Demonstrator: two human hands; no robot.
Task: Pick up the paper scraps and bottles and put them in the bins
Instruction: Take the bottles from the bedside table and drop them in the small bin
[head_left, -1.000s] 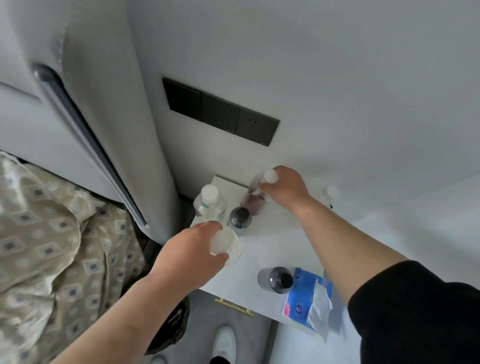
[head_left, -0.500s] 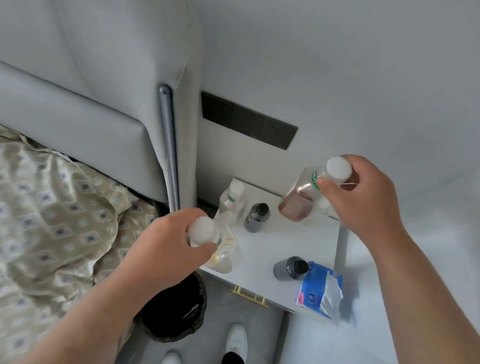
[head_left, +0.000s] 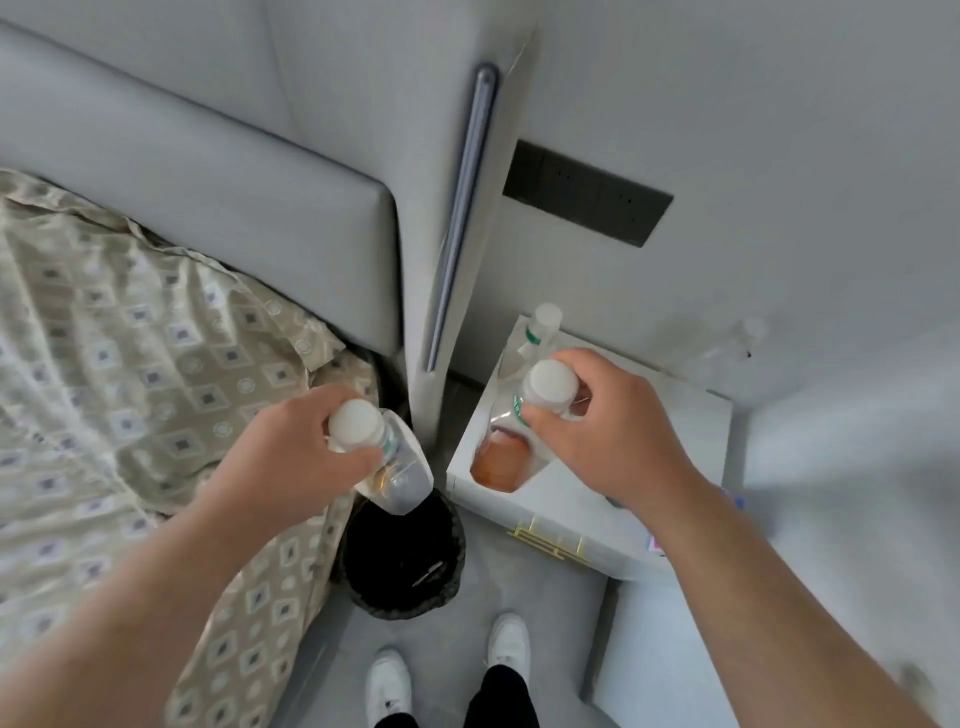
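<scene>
left grip (head_left: 291, 457) holds clear bottle (head_left: 387, 457) above bin (head_left: 402, 561); right grip (head_left: 597, 431) holds reddish bottle (head_left: 511, 447).

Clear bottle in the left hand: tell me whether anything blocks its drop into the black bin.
Nothing visible does. The left hand holds the clear bottle over the black bin and its open mouth; the bedspread hangs beside the rim, not across the opening.

Both bare forearms reach forward from the lower corners of the view, backs of the hands facing up. The left hand (head_left: 306, 457) has fingers and thumb curled round the neck of a clear bottle (head_left: 402, 480), just below its white cap. The right hand (head_left: 608, 436) grips the neck of a bottle of orange liquid (head_left: 501, 462) in the same way. The two hands are apart.
</scene>
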